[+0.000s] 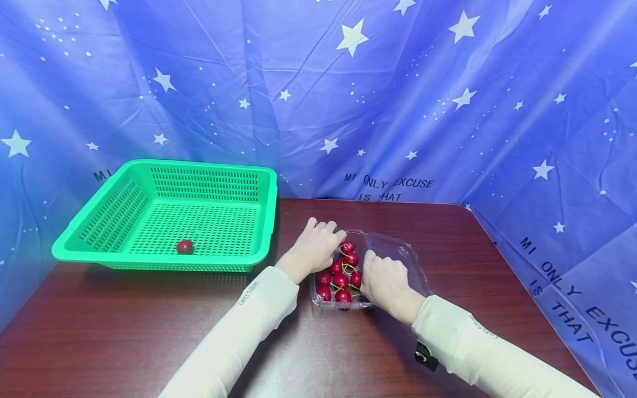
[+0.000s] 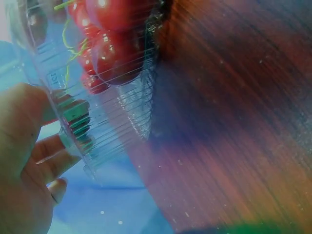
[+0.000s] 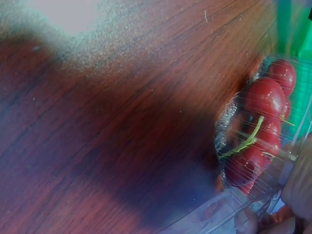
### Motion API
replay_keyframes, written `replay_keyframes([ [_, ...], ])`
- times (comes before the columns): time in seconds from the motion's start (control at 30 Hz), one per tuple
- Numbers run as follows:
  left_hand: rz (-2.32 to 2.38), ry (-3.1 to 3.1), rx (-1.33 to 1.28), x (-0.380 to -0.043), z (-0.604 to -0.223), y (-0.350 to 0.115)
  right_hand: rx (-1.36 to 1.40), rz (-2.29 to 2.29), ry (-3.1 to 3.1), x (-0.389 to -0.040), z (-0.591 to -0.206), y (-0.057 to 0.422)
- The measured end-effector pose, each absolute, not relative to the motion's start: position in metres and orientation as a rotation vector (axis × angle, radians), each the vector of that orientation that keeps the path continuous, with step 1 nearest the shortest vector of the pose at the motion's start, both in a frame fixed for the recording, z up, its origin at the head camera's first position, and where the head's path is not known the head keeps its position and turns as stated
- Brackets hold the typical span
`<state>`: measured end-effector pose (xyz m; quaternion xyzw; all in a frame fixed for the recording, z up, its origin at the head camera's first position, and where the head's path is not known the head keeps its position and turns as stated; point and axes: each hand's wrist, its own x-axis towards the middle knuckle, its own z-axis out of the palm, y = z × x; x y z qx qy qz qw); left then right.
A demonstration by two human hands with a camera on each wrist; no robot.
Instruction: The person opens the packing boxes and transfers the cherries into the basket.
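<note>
A clear plastic punnet (image 1: 328, 304) on the table holds several red cherries (image 1: 340, 281) with green stems. Its clear lid (image 1: 412, 262) lies folded open on the right. My left hand (image 1: 314, 246) grips the punnet's left side near the far corner; the left wrist view shows the fingers (image 2: 54, 168) partly through the plastic. On the right side, at the lid fold, my right hand (image 1: 385, 279) holds the edge with curled fingers. Only part of that hand enters the right wrist view, where the cherries (image 3: 265, 97) show through the ribbed wall.
A green slotted basket (image 1: 269, 221) stands at the back left, with one red cherry (image 1: 184, 246) on its floor. The brown wooden table (image 1: 124, 326) meets a blue star-printed cloth (image 1: 308, 110) behind and at both sides. A small black object (image 1: 426, 356) sits under the right sleeve.
</note>
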<state>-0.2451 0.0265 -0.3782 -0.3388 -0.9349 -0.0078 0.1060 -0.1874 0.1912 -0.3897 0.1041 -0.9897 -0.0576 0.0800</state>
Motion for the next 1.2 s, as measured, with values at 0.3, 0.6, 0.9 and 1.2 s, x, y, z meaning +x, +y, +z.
replay_keyframes([
  [0.3,-0.069,-2.704,-1.030,-0.242,-0.371,0.025,0.323,-0.173,-2.952,-0.187,-0.389,0.191],
  [0.6,-0.102,-2.660,-0.994,-0.240,-0.357,0.019,0.314,-0.164,-2.962,-0.188,-0.389,0.191],
  [0.9,-0.133,-2.617,-0.981,-0.240,-0.342,0.006,0.307,-0.158,-2.968,-0.189,-0.391,0.192],
  [1.2,-0.147,-2.644,-0.924,-0.248,-0.331,-0.011,0.305,-0.150,-2.975,-0.188,-0.390,0.191],
])
